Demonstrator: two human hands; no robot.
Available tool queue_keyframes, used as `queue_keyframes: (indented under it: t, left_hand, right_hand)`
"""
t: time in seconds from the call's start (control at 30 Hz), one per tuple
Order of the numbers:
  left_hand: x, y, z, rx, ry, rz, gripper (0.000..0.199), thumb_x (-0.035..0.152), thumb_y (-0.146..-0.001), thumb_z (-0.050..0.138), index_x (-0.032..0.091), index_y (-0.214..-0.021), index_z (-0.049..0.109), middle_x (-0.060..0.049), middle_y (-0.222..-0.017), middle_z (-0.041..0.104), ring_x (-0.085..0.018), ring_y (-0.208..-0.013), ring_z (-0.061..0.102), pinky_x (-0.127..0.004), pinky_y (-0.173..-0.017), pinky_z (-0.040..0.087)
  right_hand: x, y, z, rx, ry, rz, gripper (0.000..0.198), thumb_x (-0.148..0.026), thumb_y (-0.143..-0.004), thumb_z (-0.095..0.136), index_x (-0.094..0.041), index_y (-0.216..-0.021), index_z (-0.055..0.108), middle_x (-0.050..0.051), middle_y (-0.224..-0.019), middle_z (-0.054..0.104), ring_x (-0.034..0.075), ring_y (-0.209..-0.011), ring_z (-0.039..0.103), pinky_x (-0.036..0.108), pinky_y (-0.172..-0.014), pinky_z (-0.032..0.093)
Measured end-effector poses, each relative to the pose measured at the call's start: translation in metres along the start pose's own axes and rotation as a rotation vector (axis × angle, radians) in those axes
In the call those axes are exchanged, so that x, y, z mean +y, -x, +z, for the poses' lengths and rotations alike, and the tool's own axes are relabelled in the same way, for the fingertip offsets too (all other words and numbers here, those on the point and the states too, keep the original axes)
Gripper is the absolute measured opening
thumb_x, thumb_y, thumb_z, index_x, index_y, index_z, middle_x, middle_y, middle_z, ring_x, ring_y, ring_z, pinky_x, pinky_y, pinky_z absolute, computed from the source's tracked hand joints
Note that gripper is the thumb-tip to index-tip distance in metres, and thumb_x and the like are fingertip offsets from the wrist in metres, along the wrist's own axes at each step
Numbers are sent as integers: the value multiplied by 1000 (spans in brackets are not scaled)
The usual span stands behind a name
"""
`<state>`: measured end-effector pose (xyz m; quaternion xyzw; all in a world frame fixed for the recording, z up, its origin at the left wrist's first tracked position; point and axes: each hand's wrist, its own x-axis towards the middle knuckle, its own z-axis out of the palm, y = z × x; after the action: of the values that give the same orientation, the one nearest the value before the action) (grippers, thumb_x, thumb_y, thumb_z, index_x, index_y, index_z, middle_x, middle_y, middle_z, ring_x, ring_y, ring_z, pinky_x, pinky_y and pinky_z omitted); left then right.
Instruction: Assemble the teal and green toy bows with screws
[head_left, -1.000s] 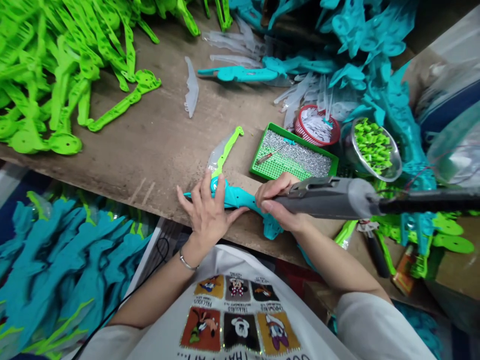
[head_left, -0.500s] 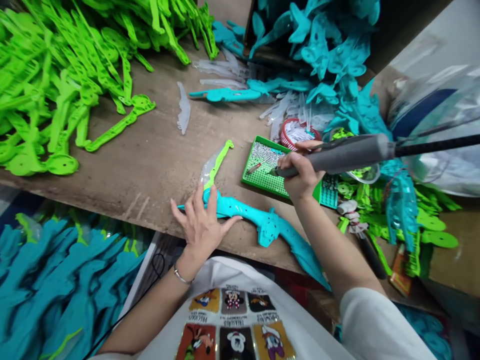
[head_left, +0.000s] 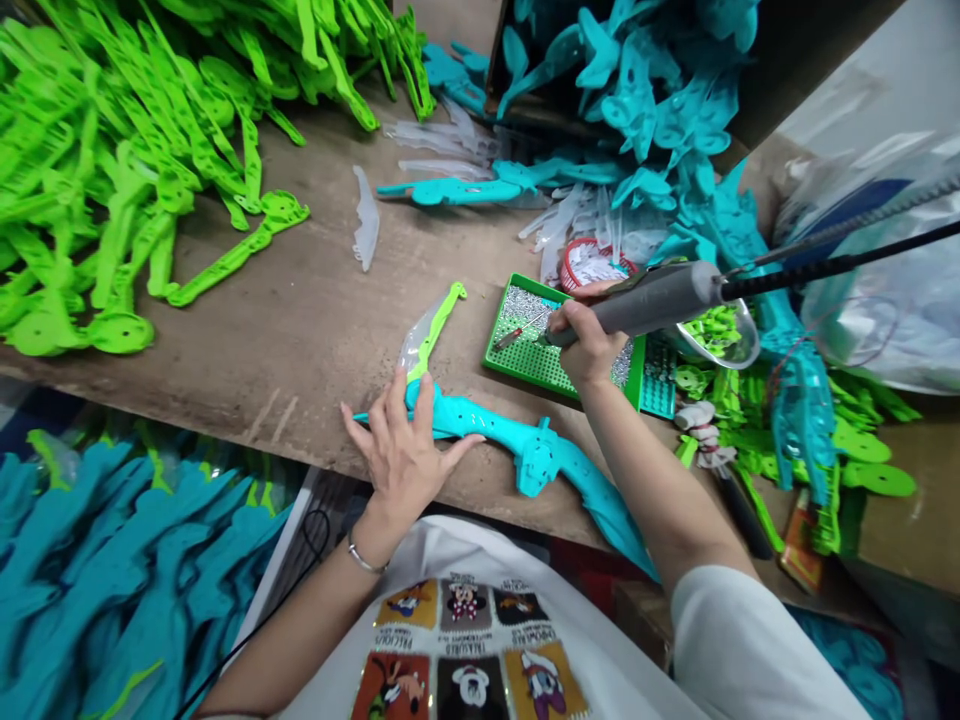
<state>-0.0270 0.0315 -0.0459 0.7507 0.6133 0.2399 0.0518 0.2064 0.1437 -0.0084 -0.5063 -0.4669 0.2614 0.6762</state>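
Note:
My left hand (head_left: 403, 442) lies with fingers spread over one end of a long curved teal plastic part (head_left: 499, 425), pressing it against the table near the front edge. A green strip with a clear blade-shaped piece (head_left: 425, 335) juts out from that end, beyond my fingertips. My right hand (head_left: 591, 345) is wrapped round a grey electric screwdriver (head_left: 660, 300), tilted, with a cord trailing off to the right. Its front end is over the green tray (head_left: 525, 372), which holds many small metal screws (head_left: 521, 305); whether the tip touches them I cannot tell.
Green plastic parts (head_left: 97, 170) are heaped at the left, teal ones (head_left: 637, 90) in a box at the back. A small screwdriver (head_left: 510, 338) lies in the tray. Behind it stand a red basket (head_left: 574, 262) and a clear bowl (head_left: 742, 345). Finished-looking teal pieces (head_left: 112, 560) fill the lower left.
My right hand and the electric screwdriver have shifted slightly left over the tray, and the tool's rear end has swung left. My left hand and the teal part stay in place.

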Motion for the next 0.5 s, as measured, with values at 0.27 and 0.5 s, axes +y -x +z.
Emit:
queue_keyframes:
  t: [0.27, 0.5]
  left_hand:
    - [1, -1, -1, -37, -38, -2, 95, 79, -81, 59, 16, -152, 46, -25, -156, 43, -44, -129, 51, -76, -116, 12]
    - [0, 2, 0, -52, 10, -24, 98, 81, -79, 59, 20, -154, 43, -24, -160, 39, -42, -136, 47, -74, -118, 9]
  right_hand:
    - [-45, 15, 15, -41, -107, -63, 26, -44, -77, 73, -26, -79, 54, -8, -50, 43, 12, -41, 46, 30, -48, 45]
    - [-70, 74, 42, -402, -296, 74, 21, -34, -83, 72, -31, -102, 63, -7, -55, 54, 15, -45, 52, 32, -46, 46]
